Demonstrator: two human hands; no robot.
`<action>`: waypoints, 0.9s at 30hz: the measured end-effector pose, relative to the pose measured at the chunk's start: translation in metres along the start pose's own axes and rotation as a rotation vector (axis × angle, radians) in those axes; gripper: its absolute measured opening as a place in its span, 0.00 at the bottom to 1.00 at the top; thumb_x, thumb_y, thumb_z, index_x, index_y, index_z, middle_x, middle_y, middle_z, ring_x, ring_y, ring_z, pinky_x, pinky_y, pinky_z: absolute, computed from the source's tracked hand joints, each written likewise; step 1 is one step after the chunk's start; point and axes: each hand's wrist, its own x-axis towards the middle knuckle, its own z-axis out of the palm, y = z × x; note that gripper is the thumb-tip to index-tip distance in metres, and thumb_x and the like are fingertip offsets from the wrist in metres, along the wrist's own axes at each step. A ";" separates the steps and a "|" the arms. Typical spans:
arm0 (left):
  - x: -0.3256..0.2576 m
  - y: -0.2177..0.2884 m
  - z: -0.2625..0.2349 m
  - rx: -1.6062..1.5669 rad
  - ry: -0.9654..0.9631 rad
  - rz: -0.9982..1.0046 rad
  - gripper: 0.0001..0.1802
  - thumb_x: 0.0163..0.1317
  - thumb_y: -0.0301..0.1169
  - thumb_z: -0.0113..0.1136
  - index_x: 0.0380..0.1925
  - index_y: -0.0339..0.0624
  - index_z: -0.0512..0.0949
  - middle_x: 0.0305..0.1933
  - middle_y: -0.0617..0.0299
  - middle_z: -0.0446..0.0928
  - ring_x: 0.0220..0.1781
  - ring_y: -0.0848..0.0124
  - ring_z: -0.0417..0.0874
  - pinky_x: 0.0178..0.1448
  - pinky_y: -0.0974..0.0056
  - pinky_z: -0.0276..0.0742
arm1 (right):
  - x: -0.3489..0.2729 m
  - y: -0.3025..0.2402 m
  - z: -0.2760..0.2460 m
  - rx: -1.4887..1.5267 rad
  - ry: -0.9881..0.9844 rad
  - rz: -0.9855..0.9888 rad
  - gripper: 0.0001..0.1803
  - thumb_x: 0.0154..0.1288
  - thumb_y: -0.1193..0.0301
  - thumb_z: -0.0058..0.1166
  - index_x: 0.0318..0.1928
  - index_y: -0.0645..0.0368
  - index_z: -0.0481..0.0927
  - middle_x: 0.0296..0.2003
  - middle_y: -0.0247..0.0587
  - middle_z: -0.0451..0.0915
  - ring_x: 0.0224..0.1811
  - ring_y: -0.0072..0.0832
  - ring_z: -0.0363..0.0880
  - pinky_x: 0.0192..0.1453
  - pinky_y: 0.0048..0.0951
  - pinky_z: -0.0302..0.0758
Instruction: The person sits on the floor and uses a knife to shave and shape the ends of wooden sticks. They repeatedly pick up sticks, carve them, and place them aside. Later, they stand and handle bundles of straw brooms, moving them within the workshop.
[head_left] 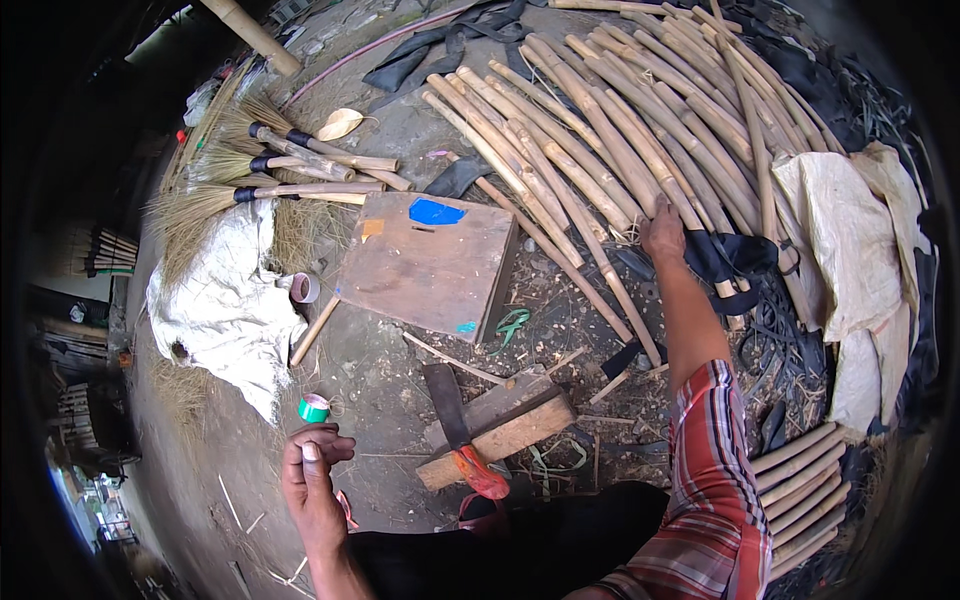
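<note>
Three brooms (285, 165) lay finished, many bamboo sticks (600, 140) remained, and we reached our right hand (664, 230), fingers spread, onto them, our left hand (312, 470) loosely curled, empty.

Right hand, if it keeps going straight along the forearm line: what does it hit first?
The right hand already rests on the pile of bamboo sticks. Going on up and away, it would likely only meet more of those sticks; depth is unclear.

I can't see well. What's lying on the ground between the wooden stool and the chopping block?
In the head view, between the wooden stool and the chopping block lie a thin stick and wood chips on dirt.
</note>
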 end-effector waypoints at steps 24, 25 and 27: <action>0.011 -0.012 0.003 -0.144 -0.272 0.055 0.17 0.81 0.41 0.49 0.47 0.38 0.79 0.47 0.60 0.80 0.45 0.73 0.82 0.50 0.65 0.78 | -0.370 0.122 -0.100 0.914 -0.410 0.473 0.20 0.66 0.60 0.66 0.47 0.62 0.79 0.25 0.32 0.77 0.22 0.22 0.76 0.23 0.29 0.75; 0.010 -0.015 -0.002 -0.170 -0.250 0.062 0.17 0.81 0.41 0.49 0.47 0.38 0.79 0.48 0.59 0.80 0.45 0.72 0.82 0.50 0.65 0.79 | -0.387 0.129 -0.107 0.928 -0.393 0.490 0.19 0.67 0.59 0.66 0.46 0.63 0.80 0.23 0.31 0.76 0.22 0.21 0.75 0.24 0.29 0.74; 0.011 -0.020 -0.013 -0.202 -0.203 0.031 0.17 0.81 0.41 0.49 0.47 0.38 0.78 0.48 0.59 0.81 0.45 0.72 0.83 0.49 0.65 0.79 | -0.425 0.145 -0.123 0.819 -0.181 0.428 0.19 0.67 0.58 0.65 0.44 0.63 0.80 0.23 0.31 0.76 0.23 0.21 0.74 0.25 0.29 0.72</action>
